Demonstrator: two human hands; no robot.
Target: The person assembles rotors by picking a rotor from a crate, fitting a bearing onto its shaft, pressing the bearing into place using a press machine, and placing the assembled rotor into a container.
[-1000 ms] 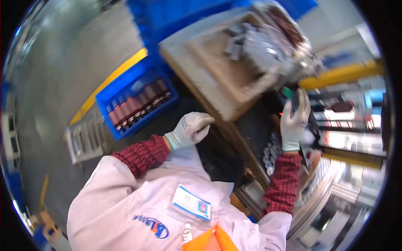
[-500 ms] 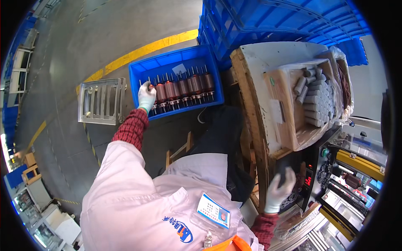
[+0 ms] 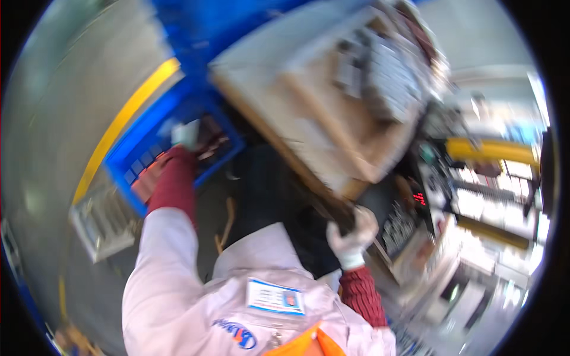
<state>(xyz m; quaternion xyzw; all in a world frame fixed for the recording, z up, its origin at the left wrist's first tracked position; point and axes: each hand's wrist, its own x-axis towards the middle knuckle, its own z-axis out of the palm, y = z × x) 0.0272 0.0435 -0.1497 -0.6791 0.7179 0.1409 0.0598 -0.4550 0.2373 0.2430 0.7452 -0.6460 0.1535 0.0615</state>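
Note:
My left hand point(image 3: 186, 134), in a white glove, reaches down into the blue crate point(image 3: 127, 148). Motion smears its fingers, and whether they hold anything is unclear. Around it stand motor rotors point(image 3: 211, 139), reddish-brown with metal shafts, badly blurred now. In a matching white glove, my right hand point(image 3: 351, 237) is at the near corner of the wooden-edged table point(image 3: 261, 118). Its thumb and fingers lie on either side of that dark corner, closed round it.
An open carton point(image 3: 332, 127) of grey cylinders point(image 3: 392, 77) sits on the table. A metal frame point(image 3: 104, 222) lies on the floor left of the crate, near a yellow line point(image 3: 119, 121). Right of the table stands a machine with yellow bars point(image 3: 493, 149).
The view has swung, shifting the crate and table leftward. My left hand has moved from the rotors' left end deeper into the crate. My right hand has come onto the table corner.

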